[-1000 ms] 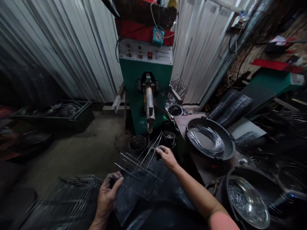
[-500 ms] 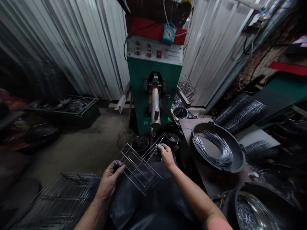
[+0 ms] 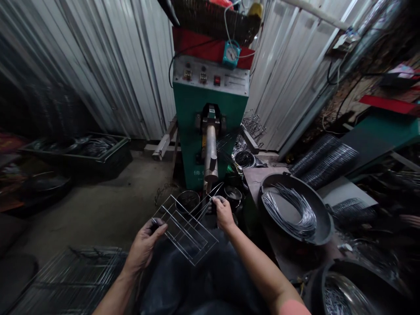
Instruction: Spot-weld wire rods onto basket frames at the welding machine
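1 wire frame (image 3: 187,229) hangs tilted above our black apron (image 3: 187,288), on our side of the metal arm (image 3: 210,151) of a green machine (image 3: 185,127). With our left hand (image 3: 148,238) we pinch its left edge; with our right hand (image 3: 223,213) we grip thin wires (image 3: 204,206) at its far right side, though we cannot tell whether they are joined to it. A loose pinch on the left could, we judge, let the frame swing, and a bump against the arm's tip could bend the wires. Our right fingers are near that tip, so they risk a squeeze if it moves.

Around the frame's far end sit a dark bowl (image 3: 187,201) and a pot (image 3: 233,194), where a dropped piece might land. On our right, a pan (image 3: 329,218) with a wire coil (image 3: 306,221) fills much of the surface (image 3: 254,175); a wide elbow could catch its rim. A pile of wire racks (image 3: 78,275) crowds our left forearm.
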Available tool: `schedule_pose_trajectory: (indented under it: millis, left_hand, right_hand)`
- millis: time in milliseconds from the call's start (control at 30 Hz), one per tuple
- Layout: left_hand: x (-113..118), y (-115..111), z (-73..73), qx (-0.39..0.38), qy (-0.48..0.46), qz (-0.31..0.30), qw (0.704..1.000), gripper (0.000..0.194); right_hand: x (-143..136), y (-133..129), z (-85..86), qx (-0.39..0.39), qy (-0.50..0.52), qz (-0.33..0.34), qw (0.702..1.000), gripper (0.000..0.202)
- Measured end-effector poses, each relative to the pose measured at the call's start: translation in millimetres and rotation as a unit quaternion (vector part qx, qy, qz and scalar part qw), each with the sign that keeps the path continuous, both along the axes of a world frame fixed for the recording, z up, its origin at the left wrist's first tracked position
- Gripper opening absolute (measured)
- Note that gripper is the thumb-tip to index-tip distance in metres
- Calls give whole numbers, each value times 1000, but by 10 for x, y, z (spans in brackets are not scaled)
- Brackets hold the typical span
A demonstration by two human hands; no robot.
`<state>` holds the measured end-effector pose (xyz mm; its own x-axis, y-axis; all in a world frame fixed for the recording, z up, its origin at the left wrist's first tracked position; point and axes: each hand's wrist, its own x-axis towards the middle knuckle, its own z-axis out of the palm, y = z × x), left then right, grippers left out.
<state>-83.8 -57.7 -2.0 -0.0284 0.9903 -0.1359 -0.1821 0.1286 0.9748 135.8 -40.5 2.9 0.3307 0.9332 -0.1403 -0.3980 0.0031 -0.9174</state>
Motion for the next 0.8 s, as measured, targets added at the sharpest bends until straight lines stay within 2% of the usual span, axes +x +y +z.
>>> schedule_pose_trajectory:
  millis: [167,367,500,600,667,733,800]
  left_hand:
    - [16,32,62,-4,4,-8,1000,41]
    - [9,29,178,-52,-29,-32,998,44]
    - [-15,44,171,-65,-38,-39,996,43]
    - [-27,67,116,-51,-21,-35,998,43]
    - [-18,39,69,-25,-1,-7,1000,45]
    - [15,-63,10,2,25,31,999,47]
    - [77,-244,-61,23,52,83,995,47]
  right_hand:
    - [0,45,24,-11,10,-5,1000,23]
    - [-2,70,34,-21,9,-6,1000,21]
    - [-8,64,5,-32,12,9,999,19]
    - [116,40,-16,-29,-89,13,995,20]
    - [280,30,-4,13,-230,-14,973,20]
    - [473,41,40,72,-371,-42,925,18]
    - [646,84,113,130,-481,-27,866,18]
